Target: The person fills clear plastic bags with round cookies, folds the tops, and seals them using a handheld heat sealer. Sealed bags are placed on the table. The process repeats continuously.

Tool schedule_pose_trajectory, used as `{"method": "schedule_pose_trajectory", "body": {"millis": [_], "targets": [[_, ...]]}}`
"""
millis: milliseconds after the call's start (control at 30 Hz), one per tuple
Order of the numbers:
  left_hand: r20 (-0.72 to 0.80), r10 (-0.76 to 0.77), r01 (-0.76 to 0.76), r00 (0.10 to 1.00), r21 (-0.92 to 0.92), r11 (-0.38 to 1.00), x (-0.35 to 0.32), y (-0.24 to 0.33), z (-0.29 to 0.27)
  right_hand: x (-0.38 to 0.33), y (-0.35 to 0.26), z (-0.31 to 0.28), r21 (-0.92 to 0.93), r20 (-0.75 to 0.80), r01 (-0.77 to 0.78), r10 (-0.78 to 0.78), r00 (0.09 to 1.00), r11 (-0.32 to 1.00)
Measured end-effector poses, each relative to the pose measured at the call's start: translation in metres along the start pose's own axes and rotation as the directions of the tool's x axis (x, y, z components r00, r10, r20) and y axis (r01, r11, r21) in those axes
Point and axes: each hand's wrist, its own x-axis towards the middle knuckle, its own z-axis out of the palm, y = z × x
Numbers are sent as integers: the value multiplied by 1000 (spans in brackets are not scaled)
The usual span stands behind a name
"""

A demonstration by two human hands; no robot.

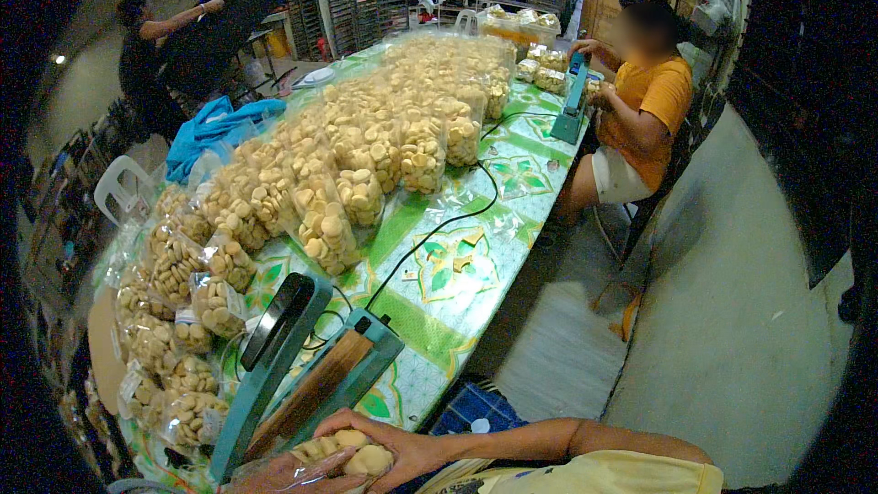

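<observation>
Right hand grips a bag of pale biscuits beside a teal sealer

In the head view, the right hand reaches in from the lower right, its fingers curled closely around a clear bag of biscuits at the bottom centre of the frame. The left hand lies against the same bag at the lower edge, partly under film and cut off by the frame, so how far its fingers are bent I cannot tell.

Just beyond the hands stands a teal sealer, its black-topped lever raised and a brown block lying along its base. A black cable runs up the table, whose cover is patterned in green and white. Filled bags crowd the middle and upper middle of the frame and curve down to the lower left. A bright blue cloth lies at the upper left.

At the upper right, a co-worker in an orange shirt sits with 2 hands at a second teal sealer, near some filled packs.

Small white labels show on a few bags at the lower left, their print too small to read. Dark print on the yellow shirt at the bottom edge is cut off and illegible.
</observation>
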Motion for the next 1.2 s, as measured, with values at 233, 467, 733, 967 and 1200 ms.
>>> {"method": "schedule_pose_trajectory", "body": {"millis": [233, 467, 733, 967, 1200], "targets": [[-24, 235, -229, 972, 145, 963, 13, -19, 4, -4, -5, -5, 192, 11, -91, 90, 996, 977], [-23, 181, -183, 983, -88, 979, 10, -16, 0, -4, -2, -7, 162, -25, -50, 55, 998, 986], [-56, 351, -335, 935, 192, 922, 17, -35, 4, -2, -3, -9, 37, -75, 43, -40, 996, 998], [46, 270, -271, 962, 7, 963, 14, -48, 6, 1, -10, -9, 38, -88, 57, -53, 995, 998], [-89, 195, -208, 977, -168, 964, 14, -32, 9, 1, -10, -11, -10, -56, 47, -47, 997, 999]]}}
